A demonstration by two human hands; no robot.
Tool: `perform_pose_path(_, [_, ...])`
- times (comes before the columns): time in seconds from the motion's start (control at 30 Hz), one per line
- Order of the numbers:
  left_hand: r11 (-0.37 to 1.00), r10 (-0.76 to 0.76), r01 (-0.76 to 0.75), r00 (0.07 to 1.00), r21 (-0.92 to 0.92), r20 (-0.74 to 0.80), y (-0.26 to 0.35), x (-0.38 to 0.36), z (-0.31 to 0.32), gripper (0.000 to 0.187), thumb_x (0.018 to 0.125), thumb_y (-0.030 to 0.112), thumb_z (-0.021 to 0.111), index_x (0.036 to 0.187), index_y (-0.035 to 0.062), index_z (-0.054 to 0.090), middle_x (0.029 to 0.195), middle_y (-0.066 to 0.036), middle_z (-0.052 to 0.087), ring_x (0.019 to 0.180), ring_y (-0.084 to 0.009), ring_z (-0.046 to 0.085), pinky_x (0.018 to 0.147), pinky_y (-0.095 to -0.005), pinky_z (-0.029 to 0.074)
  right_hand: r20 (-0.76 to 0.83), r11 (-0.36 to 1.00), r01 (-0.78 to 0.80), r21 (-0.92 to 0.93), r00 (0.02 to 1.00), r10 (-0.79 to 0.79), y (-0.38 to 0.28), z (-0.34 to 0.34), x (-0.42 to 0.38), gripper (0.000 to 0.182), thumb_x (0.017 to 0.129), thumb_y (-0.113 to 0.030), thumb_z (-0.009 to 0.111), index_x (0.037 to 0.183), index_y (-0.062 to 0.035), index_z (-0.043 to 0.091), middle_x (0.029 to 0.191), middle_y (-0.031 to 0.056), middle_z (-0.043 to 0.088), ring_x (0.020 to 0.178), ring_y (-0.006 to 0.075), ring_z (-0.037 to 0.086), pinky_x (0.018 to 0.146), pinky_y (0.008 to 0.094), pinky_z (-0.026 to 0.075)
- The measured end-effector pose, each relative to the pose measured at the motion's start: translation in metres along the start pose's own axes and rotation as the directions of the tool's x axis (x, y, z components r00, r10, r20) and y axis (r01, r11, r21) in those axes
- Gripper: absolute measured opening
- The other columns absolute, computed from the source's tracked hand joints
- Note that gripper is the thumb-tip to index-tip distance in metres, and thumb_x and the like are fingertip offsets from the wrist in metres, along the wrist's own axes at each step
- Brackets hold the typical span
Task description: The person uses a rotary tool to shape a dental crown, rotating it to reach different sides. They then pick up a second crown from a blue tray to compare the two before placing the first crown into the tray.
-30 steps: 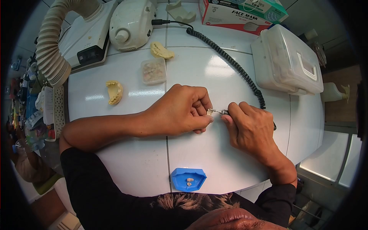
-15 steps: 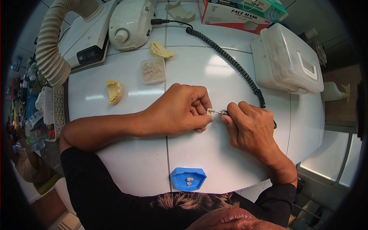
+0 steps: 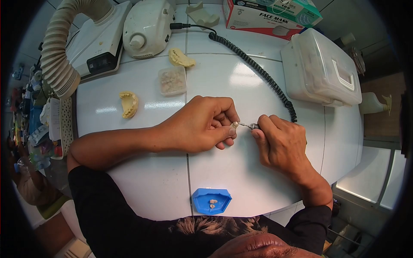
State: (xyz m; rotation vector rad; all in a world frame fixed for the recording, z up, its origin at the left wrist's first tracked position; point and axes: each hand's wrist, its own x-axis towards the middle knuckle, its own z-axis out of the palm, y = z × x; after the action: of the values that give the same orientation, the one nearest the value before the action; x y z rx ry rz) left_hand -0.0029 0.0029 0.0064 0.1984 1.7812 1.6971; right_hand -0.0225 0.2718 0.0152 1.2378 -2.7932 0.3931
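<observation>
My left hand (image 3: pixel 206 124) is closed, pinching a small cream dental crown (image 3: pixel 235 124) between thumb and index finger. Facing it, my right hand (image 3: pixel 282 139) wraps round a rotary handpiece (image 3: pixel 254 126) whose thin bur points left, its tip right at the crown. A black coiled cord (image 3: pixel 258 64) runs from behind my right hand to the white control unit (image 3: pixel 146 30). Close to my body lies a blue tray (image 3: pixel 198 203) with a couple of small tooth-coloured pieces (image 3: pixel 213 201) in it.
Two yellow dental casts, one (image 3: pixel 128 104) at left and one (image 3: pixel 181 58) farther back, flank a clear box (image 3: pixel 172 80) of small pieces. A ribbed hose (image 3: pixel 58 56) arches over the back left. Mask boxes (image 3: pixel 262 19) and a translucent carry case (image 3: pixel 320 69) stand at back right.
The crown has turned in my left fingers, and the thumb sits differently on it. The bur has shifted slightly right relative to the crown. The view has moved a little.
</observation>
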Motion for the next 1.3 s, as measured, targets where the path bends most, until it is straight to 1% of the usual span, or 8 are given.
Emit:
perform_pose_path(0.17, [1.000, -0.009, 0.009, 1.000, 0.026, 0.006, 0.0030, 0.0000, 0.0004, 0.021, 0.112, 0.005, 0.066, 0.125, -0.0098, 0.059, 0.109, -0.017, 0.076, 0.102, -0.0188, 0.081, 0.080, -0.0279, 0.068, -0.006, 1.000, 0.005, -0.022, 1.000, -0.005, -0.0017, 0.0014, 0.0006, 0.027, 0.105, -0.032, 0.074, 0.091, -0.0109, 0.064, 0.071, 0.0046, 0.055, 0.055, 0.0262, 0.062, 0.050, 0.0411, 0.047])
perform_pose_path(0.37, [1.000, 0.007, -0.007, 1.000, 0.003, -0.001, 0.0015, 0.0009, 0.0006, 0.019, 0.111, 0.004, 0.065, 0.124, -0.0101, 0.059, 0.107, -0.018, 0.076, 0.096, -0.0180, 0.079, 0.081, -0.0293, 0.068, 0.016, 1.000, 0.017, -0.018, 1.000, -0.016, -0.0018, -0.0006, 0.0010, 0.027, 0.105, -0.032, 0.075, 0.091, -0.0108, 0.065, 0.071, 0.0047, 0.055, 0.056, 0.0261, 0.062, 0.050, 0.0408, 0.047])
perform_pose_path(0.47, [1.000, 0.008, -0.008, 1.000, 0.004, 0.003, 0.0016, 0.0010, 0.0010, 0.019, 0.111, 0.003, 0.064, 0.124, -0.0098, 0.059, 0.106, -0.017, 0.076, 0.095, -0.0176, 0.079, 0.081, -0.0297, 0.067, 0.024, 1.000, -0.001, -0.017, 1.000, 0.002, -0.0027, -0.0012, 0.0012, 0.027, 0.105, -0.032, 0.075, 0.092, -0.0107, 0.065, 0.071, 0.0047, 0.056, 0.055, 0.0262, 0.062, 0.050, 0.0410, 0.047])
perform_pose_path(0.77, [1.000, 0.005, -0.005, 1.000, 0.013, 0.003, 0.0011, 0.0001, 0.0012, 0.018, 0.111, 0.004, 0.065, 0.123, -0.0082, 0.060, 0.105, -0.015, 0.076, 0.094, -0.0165, 0.079, 0.080, -0.0282, 0.066, 0.035, 1.000, -0.012, 0.007, 0.999, 0.011, -0.0016, -0.0037, 0.0018, 0.025, 0.105, -0.031, 0.074, 0.092, -0.0110, 0.066, 0.070, 0.0047, 0.057, 0.055, 0.0275, 0.063, 0.050, 0.0424, 0.047])
perform_pose_path(0.87, [1.000, 0.025, -0.025, 1.000, 0.005, -0.001, -0.0016, -0.0003, 0.0012, 0.018, 0.111, 0.003, 0.065, 0.123, -0.0080, 0.060, 0.105, -0.015, 0.076, 0.094, -0.0161, 0.078, 0.079, -0.0280, 0.066, 0.039, 1.000, -0.010, 0.002, 0.999, 0.009, -0.0007, -0.0038, 0.0017, 0.025, 0.105, -0.031, 0.074, 0.093, -0.0110, 0.067, 0.070, 0.0047, 0.057, 0.055, 0.0279, 0.064, 0.050, 0.0429, 0.046])
perform_pose_path(1.3, [1.000, 0.015, -0.015, 1.000, 0.017, -0.013, 0.0012, -0.0007, 0.0026, 0.016, 0.110, 0.002, 0.065, 0.121, -0.0087, 0.061, 0.104, -0.015, 0.075, 0.093, -0.0159, 0.078, 0.080, -0.0277, 0.066, 0.049, 1.000, -0.007, 0.013, 0.999, 0.006, 0.0003, -0.0055, 0.0020, 0.024, 0.105, -0.031, 0.074, 0.094, -0.0112, 0.067, 0.070, 0.0050, 0.058, 0.056, 0.0289, 0.064, 0.050, 0.0438, 0.047])
